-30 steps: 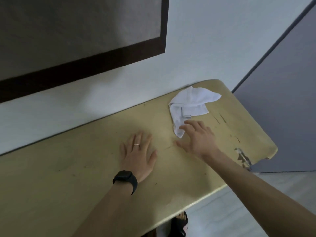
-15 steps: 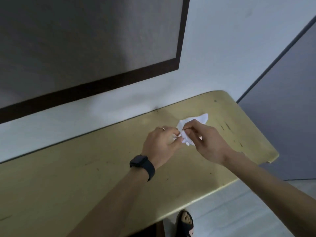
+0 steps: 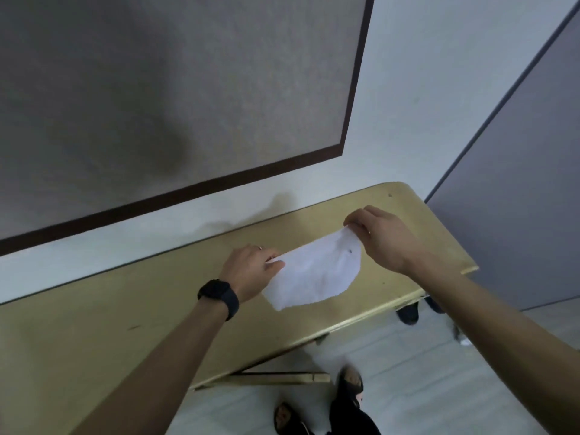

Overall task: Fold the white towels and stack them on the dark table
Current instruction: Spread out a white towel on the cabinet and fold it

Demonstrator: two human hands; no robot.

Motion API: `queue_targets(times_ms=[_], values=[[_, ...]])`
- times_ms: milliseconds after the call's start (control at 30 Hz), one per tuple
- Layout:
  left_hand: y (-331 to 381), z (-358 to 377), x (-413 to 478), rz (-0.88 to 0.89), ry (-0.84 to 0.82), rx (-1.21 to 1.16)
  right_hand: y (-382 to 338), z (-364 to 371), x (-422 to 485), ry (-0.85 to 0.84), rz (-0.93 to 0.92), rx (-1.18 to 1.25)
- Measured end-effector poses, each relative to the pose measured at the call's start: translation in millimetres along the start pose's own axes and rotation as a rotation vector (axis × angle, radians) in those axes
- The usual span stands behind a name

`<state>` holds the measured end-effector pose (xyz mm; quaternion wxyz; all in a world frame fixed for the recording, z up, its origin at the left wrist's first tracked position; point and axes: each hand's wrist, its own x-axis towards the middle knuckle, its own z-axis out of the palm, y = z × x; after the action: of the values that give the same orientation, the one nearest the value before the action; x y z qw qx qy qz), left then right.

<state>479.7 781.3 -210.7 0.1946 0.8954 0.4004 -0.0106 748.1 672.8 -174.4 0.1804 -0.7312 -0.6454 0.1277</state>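
Observation:
A small white towel (image 3: pixel 315 274) hangs spread out in the air above the yellowish table (image 3: pixel 131 315). My left hand (image 3: pixel 251 271), with a black watch on the wrist, pinches the towel's left top corner. My right hand (image 3: pixel 381 238) pinches its right top corner, higher and farther back. The towel's lower edge droops in a curve just over the table's near right part. A small dark speck shows near the right corner of the cloth.
The table stands against a white wall with a large dark-framed panel (image 3: pixel 175 98) above it. A grey partition (image 3: pixel 518 189) rises to the right of the table's rounded end. My feet in dark sandals (image 3: pixel 350 384) stand on the pale floor below the table's front edge.
One second ago the towel lay crumpled on the table's far right with both hands flat. Both hands then took hold of it, lifted it and pulled it apart into a spread sheet.

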Motion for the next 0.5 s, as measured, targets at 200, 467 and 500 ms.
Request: queue_targets(times_ms=[200,467,500], values=[[-63.5,-5.8,-50.7,-0.080,0.006,0.076,-3.1,28.7,-11.5,-0.055,-0.083,-0.132],[-102.6,-40.3,-39.0,-0.115,0.398,0.165,-27.8,58.6,47.3,0.123,-0.081,-0.132],[-107.3,-43.0,-38.4,-0.107,0.438,0.187,-30.6,59.9,52.7,0.150,-0.086,-0.123]])
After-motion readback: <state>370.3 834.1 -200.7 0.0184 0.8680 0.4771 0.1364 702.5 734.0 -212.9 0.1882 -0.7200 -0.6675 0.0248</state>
